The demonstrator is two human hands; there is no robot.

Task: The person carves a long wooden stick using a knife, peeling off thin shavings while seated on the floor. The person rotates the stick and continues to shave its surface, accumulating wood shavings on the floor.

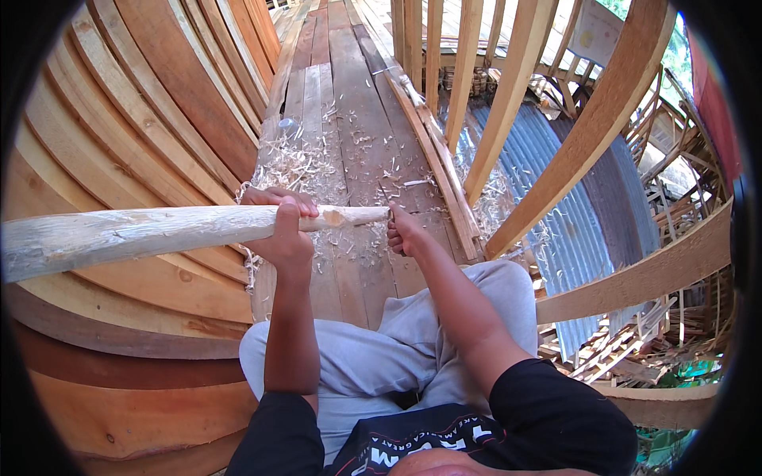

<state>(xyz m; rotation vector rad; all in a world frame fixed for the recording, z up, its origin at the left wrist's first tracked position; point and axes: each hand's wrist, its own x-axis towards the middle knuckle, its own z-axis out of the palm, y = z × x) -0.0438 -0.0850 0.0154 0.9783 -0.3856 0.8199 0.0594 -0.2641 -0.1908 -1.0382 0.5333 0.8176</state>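
A long pale wooden pole (151,234), stripped of bark, lies across in front of me from the left edge. It narrows to a thin tip on the right. My left hand (286,234) is closed around the pole, with the thumb on top and the fingers on the far side. My right hand (404,232) is a fist at the tapered tip. A small dark edge shows by its thumb, but what the fist holds is hidden. Curly wood shavings (294,163) lie on the boards beyond the pole.
Stacked planks (151,87) rise on my left. Wooden uprights (508,103) stand along the right edge of the plank floor (357,103). Beyond and below them are corrugated metal sheets (548,214) and scrap wood. A small clear object (287,125) sits among the shavings. My crossed legs are close below.
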